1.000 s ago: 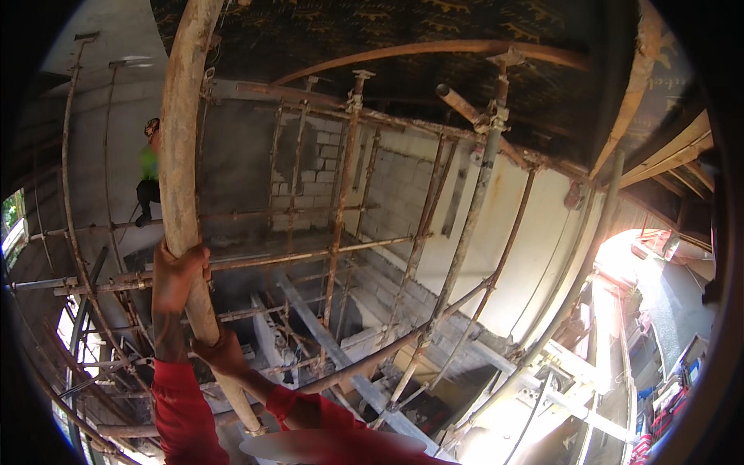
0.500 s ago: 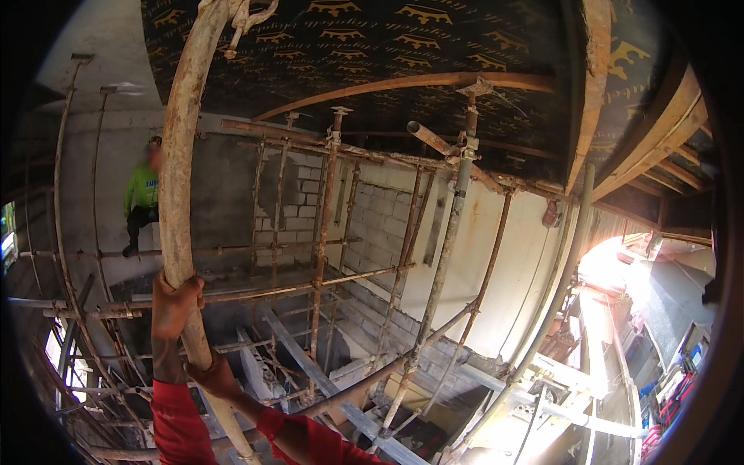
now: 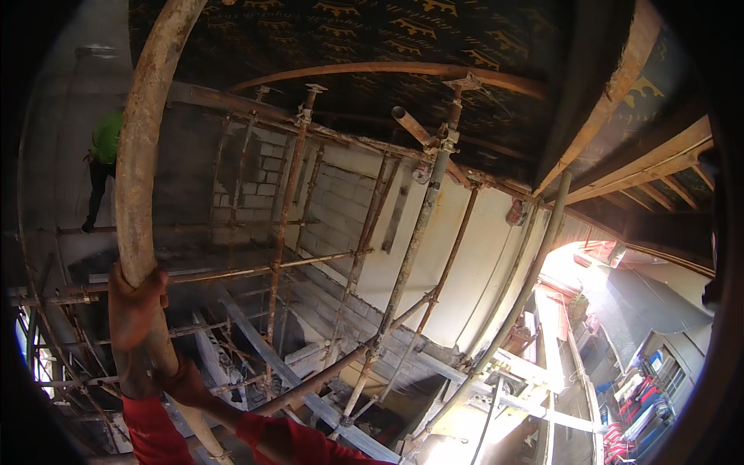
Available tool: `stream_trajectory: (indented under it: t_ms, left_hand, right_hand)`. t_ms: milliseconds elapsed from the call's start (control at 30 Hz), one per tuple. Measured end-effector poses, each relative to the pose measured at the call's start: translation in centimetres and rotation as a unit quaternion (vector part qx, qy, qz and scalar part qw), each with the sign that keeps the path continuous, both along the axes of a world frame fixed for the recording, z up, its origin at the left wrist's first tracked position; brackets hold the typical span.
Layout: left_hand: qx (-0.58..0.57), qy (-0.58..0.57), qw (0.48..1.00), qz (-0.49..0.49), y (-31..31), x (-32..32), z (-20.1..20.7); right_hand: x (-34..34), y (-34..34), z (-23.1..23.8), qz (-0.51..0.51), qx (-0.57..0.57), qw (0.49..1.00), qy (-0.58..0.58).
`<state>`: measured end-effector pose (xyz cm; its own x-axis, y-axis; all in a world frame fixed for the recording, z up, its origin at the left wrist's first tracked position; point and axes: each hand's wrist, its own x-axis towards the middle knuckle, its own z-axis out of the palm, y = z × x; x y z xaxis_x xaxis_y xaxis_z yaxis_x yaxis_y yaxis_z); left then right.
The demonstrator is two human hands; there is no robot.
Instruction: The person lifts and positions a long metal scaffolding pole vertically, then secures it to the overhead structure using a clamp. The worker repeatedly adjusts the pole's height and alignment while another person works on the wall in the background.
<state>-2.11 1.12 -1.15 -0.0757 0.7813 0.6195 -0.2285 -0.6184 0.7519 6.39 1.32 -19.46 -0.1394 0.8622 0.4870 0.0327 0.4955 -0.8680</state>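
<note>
A long, rusty scaffold pipe [image 3: 139, 163], spattered pale, runs from the top edge down to the lower left, close in front of me and slightly tilted. My left hand [image 3: 136, 304] is closed round it, with the fingers wrapping its right side. Lower on the same pipe, my right hand [image 3: 186, 383] grips it too, its forearm crossing in from the right in a red sleeve. The pipe's top end lies outside the picture.
Rusty scaffold uprights [image 3: 288, 178] and crossbars [image 3: 325, 260] stand ahead before a block wall [image 3: 341, 201]. Wooden beams [image 3: 612, 101] and dark printed panels [image 3: 333, 39] are overhead. Another person in a green top [image 3: 107, 138] is at the far left. Hanging clothes [image 3: 643, 403] show lower right.
My view has swung right, so the scaffold, pipe and both hands appear farther left. The clamp near the pipe's top has mostly left the picture. Both hands keep their hold.
</note>
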Motion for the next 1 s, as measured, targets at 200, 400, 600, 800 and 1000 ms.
stream_trajectory:
  t_ms: [200,400,600,800,1000]
  left_hand:
    - [-0.019,0.003,1.0,0.023,-0.1,0.1,-0.3]
    - [-0.09,0.014,0.993,0.072,0.0,0.2,-1.0]
    - [-0.096,-0.004,0.992,0.079,-0.1,0.4,-1.3]
    - [-0.066,-0.018,0.993,0.101,0.1,0.7,-1.4]
    - [-0.078,0.026,0.991,0.106,0.3,0.4,-1.2]
  right_hand:
    - [0.1,-1.2,1.5,-0.02,-0.031,0.999,-0.011]
    - [0.3,-1.0,2.4,0.024,-0.094,0.995,-0.034]
    - [0.1,-0.1,0.3,0.026,-0.08,0.996,0.001]
    - [-0.1,0.1,-0.6,-0.005,-0.069,0.998,-0.013]
    - [0.0,-0.1,0.1,0.017,-0.048,0.999,0.017]
